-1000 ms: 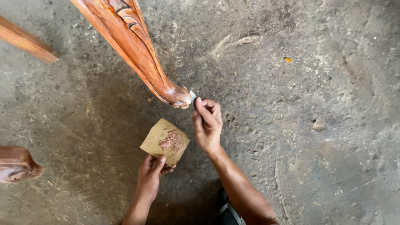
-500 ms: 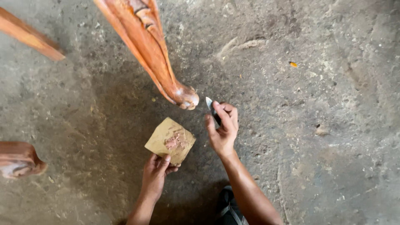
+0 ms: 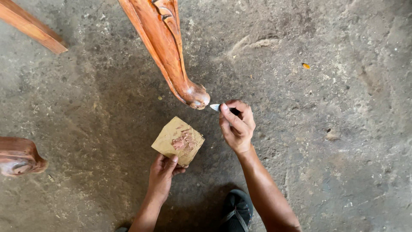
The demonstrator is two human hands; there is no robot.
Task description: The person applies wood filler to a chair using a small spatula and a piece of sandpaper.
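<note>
Rough grey concrete floor (image 3: 326, 172) lies beneath a carved reddish wooden leg (image 3: 169, 51). Right hand (image 3: 236, 126), grip clenched on a small blade (image 3: 214, 107), holds its tip just beside the leg's foot. Left hand (image 3: 163, 174), grip pinching a tan board (image 3: 178, 141) smeared with reddish paste, holds it below the foot.

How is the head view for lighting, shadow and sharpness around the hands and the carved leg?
Head view: soft, even daylight with no glare; a broad dim shadow lies on the concrete floor under the carved wooden leg; right hand, its small blade and left hand with the card look sharp.
</note>
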